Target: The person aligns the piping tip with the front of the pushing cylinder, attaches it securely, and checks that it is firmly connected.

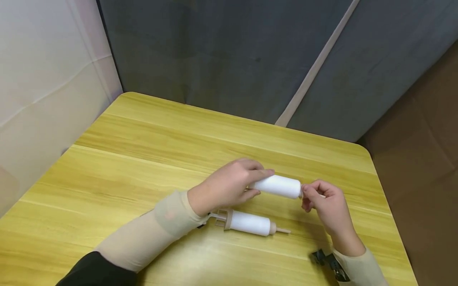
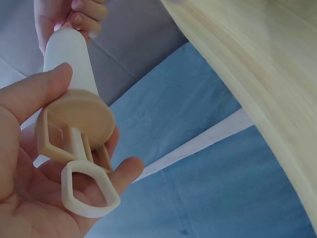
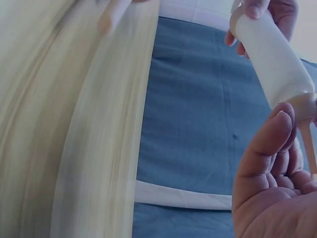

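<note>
A white syringe-like tube (image 1: 279, 186) is held above the table, its length running left to right. My left hand (image 1: 227, 183) grips its rear end, beside the beige flange (image 2: 81, 116) with finger loops. From that flange sticks out a plunger with a pale ring handle (image 2: 89, 191). At the front end, my right hand (image 1: 327, 202) pinches the beige collar (image 3: 302, 105) between thumb and fingers. A thin beige nozzle (image 3: 308, 144) extends past that collar. On the table lies a second syringe-like tube (image 1: 250, 223) of similar look, nearer me, its nozzle pointing right.
The wood-patterned table (image 1: 143, 131) has rounded far corners. Behind it hangs a dark grey-blue curtain (image 1: 222, 55) with a pale strip (image 1: 318, 65). A pale cloth wall (image 1: 46, 79) stands left, a brown one (image 1: 422, 135) right.
</note>
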The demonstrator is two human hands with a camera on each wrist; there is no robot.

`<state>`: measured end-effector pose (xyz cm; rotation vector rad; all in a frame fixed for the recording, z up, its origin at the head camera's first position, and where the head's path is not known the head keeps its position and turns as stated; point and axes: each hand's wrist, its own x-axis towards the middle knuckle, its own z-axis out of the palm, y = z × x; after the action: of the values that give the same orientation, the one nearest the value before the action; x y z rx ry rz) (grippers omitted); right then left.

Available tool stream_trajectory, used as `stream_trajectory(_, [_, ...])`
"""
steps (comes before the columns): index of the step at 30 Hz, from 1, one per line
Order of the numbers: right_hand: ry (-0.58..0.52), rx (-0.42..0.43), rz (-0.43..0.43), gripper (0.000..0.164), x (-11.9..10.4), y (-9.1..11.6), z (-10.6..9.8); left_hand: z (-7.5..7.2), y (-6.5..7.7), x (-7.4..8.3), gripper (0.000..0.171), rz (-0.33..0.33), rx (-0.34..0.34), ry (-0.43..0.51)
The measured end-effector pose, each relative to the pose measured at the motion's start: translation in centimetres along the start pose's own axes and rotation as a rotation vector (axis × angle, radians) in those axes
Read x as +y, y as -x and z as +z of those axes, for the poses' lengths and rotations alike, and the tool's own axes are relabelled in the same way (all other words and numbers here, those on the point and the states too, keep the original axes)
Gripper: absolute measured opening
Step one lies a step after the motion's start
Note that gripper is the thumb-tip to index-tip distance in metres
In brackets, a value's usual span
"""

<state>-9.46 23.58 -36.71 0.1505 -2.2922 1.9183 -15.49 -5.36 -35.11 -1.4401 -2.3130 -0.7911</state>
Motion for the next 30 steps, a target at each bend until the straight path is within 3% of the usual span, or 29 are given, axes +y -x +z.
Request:
stream_trajectory(4, [-0.083,0.016,0.007,0.012,0.0,0.0,0.1,0.0,-0.1,0.1,0.05,0.022,0.023,-0.008])
stream_trajectory(7, [-0.148,0.016,-0.066,0.007,0.2,0.1,0.0,0.0,-0.3,-0.2,0.052,-0.041,-0.021,0.076])
stream_trajectory(12, [-0.174,-0.136,-0.259,0.026,0.6,0.1,-0.8,-0.6,-0.4,-0.8,0.052,-0.146,-0.104,0.228])
stream_trajectory(15, [-0.209,-0.245,-0.376,0.037,0.9,-0.1,-1.1,-1.3,-0.4,-1.1,0.052,-0.159,-0.119,0.265])
stream_trajectory(18, [-0.25,-0.299,-0.448,0.041,1.3,-0.3,-1.1,-1.8,-0.3,-1.2,0.052,-0.159,-0.134,0.276])
stream_trajectory(30, [-0.158,-0.276,-0.572,0.035,1.8,-0.3,-1.0,-2.5,-0.3,-1.7,0.047,-0.137,-0.207,0.314])
